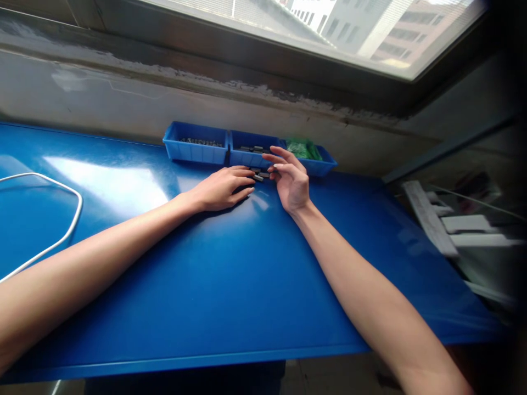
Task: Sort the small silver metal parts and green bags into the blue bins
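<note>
My left hand [224,188] lies palm down on the blue table, fingers stretched out and thumb apart. Its fingertips reach a few small dark bar-shaped pieces [258,178] lying on the tabletop in front of the middle bin. On the other side of these pieces, my right hand [292,181] is raised with thumb and forefinger in a pinch and the other fingers loosely extended. Whatever sits in that pinch is too small to make out. Behind the hands, the middle blue bin [249,158] holds more of the dark pieces, partly hidden by my right fingers.
A left blue bin [197,153] contains many small metallic parts. In the right blue bin [325,164] are green plastic bags [303,148]. A white cable [78,206] curves over the left of the blue table [230,291]. A wall and window stand behind; white frame-like objects [465,225] are at right.
</note>
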The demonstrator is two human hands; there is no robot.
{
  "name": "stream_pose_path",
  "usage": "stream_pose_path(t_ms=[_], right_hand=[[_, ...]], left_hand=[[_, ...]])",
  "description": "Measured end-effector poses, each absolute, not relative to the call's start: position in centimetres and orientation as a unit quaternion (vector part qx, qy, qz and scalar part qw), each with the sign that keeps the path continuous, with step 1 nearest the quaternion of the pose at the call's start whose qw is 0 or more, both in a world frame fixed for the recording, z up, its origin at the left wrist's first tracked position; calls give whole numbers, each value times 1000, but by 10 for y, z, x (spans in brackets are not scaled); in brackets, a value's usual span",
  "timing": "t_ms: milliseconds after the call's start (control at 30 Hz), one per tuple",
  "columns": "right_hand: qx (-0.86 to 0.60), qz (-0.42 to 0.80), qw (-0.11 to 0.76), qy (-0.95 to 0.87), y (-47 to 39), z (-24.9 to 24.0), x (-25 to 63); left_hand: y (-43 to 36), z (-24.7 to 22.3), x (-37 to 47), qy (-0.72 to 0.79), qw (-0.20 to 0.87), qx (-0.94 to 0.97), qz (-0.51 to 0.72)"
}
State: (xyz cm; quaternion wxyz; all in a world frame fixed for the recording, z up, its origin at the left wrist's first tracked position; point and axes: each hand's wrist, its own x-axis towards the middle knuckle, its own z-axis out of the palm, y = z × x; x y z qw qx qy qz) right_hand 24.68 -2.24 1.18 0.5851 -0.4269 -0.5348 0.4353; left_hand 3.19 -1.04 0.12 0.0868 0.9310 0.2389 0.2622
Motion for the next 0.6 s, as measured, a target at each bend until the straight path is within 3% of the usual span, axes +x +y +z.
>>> stream_pose_path(t_ms=[100,267,467,600], right_hand=[[-422,444,592,-523,-23,13,247],[-423,444,590,-526,-23,13,247],[-432,437,580,-536,-22,13,247],[-430,439,575,-540,-23,13,247]], left_hand=[[-11,1,31,239,68,926,284],[-11,0,32,222,81,946,223],[-10,-1,30,256,104,904,326],[-7,0,29,282,174,867,371]])
